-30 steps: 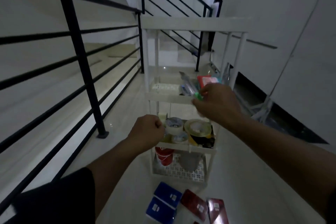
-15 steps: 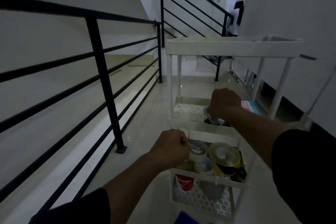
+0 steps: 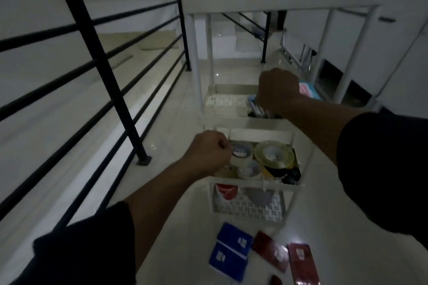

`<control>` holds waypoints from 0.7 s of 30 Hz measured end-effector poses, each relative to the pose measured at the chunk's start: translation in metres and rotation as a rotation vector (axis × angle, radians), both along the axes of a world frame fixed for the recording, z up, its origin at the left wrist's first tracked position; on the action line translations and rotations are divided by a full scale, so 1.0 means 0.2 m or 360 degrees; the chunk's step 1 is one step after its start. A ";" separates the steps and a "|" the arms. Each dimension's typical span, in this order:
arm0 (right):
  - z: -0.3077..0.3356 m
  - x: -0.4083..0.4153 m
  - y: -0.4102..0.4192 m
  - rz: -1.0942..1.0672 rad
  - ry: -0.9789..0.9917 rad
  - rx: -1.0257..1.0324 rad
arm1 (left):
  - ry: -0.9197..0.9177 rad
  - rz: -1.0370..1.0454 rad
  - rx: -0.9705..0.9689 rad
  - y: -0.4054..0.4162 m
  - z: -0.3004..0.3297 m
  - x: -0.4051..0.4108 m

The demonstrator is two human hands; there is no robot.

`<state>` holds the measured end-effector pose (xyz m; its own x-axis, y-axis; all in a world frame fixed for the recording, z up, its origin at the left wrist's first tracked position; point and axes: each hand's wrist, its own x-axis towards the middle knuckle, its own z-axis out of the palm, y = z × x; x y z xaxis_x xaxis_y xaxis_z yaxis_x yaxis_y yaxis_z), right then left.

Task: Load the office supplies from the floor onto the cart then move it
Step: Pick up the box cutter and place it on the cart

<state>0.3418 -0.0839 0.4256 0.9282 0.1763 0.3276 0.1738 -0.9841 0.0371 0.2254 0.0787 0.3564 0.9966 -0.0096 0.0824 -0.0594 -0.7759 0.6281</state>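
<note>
A white tiered cart (image 3: 254, 2) stands on the floor in front of me. My left hand (image 3: 208, 152) is curled at the left front post of the third tier, beside a clear tape roll (image 3: 242, 149) and a yellow tape roll (image 3: 274, 154). My right hand (image 3: 279, 90) reaches down into the second tier, its fingers curled on a pack of pens (image 3: 256, 105) next to a pink and blue packet (image 3: 308, 90). On the floor by the cart lie blue notebooks (image 3: 231, 250) and red notebooks (image 3: 301, 261). A red cup (image 3: 225, 191) stands on the bottom tier.
A black metal railing (image 3: 99, 53) runs close along the left, with a stairwell behind it. More stairs rise behind the cart. A white wall and a folded metal frame (image 3: 301, 58) are on the right. Pale tiled floor surrounds the cart.
My right hand has gone from the second tier's front edge down into that tier with the pens. My left hand has stayed at the cart's left post.
</note>
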 end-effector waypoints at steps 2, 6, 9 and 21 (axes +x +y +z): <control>0.01 -0.06 0.00 0.0027 -0.0016 0.0118 | -0.0013 -0.0007 0.0034 -0.01 -0.01 -0.02; -0.02 -0.22 -0.03 0.0151 -0.0116 0.0363 | -0.0083 0.0001 0.0045 -0.05 -0.05 -0.12; -0.09 -0.38 -0.04 0.0182 -0.0271 0.0447 | -0.0085 0.0024 0.0003 -0.08 -0.10 -0.22; -0.90 -1.14 -0.13 0.0225 0.0392 0.0672 | 0.0388 0.0050 0.0051 -0.09 -0.51 -0.75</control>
